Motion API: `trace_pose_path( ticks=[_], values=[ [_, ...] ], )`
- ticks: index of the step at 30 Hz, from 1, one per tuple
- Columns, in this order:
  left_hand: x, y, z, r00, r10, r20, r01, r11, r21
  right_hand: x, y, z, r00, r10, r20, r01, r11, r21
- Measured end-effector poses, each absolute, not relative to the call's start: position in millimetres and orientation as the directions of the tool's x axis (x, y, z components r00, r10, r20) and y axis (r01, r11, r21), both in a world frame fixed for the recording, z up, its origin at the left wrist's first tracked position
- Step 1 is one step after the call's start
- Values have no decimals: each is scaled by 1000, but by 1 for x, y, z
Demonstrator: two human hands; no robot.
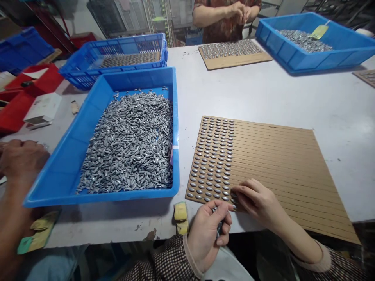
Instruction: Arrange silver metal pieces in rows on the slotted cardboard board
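Observation:
A brown cardboard sheet (278, 168) with ruled dark lines lies before me. Its left part bears several columns of small grey spindle-shaped metal pieces (209, 164). My left hand (208, 236) is curled around some loose pieces (219, 228) at the sheet's near edge, its index finger stretched towards the right hand, with a piece at the tip. My right hand (258, 201) rests on the sheet, fingers pinched together at a piece (234, 196) by the near end of the rightmost column. Its fingertips are partly hidden.
Left of the sheet stands a blue tub (176, 128) heaped with such pieces; behind it is a blue crate (114, 43). Yellow tape (181, 214) sits at the table edge. Another person's hand (23, 156) is at left; a person (225, 19) works across the table by another tub (310, 58).

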State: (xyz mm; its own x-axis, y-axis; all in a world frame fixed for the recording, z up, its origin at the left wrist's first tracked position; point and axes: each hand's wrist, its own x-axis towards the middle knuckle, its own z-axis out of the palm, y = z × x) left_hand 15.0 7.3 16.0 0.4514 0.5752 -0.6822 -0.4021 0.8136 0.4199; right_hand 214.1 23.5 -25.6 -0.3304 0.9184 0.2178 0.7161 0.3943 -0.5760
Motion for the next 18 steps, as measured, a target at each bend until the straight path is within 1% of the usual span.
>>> trace_pose_path(
  ticks=[2,4,7,10,12,14,18],
  values=[
    [16,9,14,424,588,-689,-435,799,414,214,20,-21,-308,931,195,694,360,-624],
    [17,10,14,408,587,-700,-450,796,405,211,14,-13,-267,948,172,644,308,-700],
    [18,11,15,412,594,-691,-434,795,424,203,4,0,-240,964,115,510,226,-830],
    [20,11,17,416,601,-682,-405,794,453,195,0,9,-277,960,32,370,138,-919],
    [21,12,18,425,596,-681,-389,800,457,192,1,10,-284,959,-2,291,84,-953],
    [21,13,19,454,584,-672,-377,810,449,191,3,7,-254,967,-27,239,36,-970],
    [22,15,20,481,570,-666,-374,820,432,192,3,2,-147,986,-72,220,-39,-975]
  ],
)
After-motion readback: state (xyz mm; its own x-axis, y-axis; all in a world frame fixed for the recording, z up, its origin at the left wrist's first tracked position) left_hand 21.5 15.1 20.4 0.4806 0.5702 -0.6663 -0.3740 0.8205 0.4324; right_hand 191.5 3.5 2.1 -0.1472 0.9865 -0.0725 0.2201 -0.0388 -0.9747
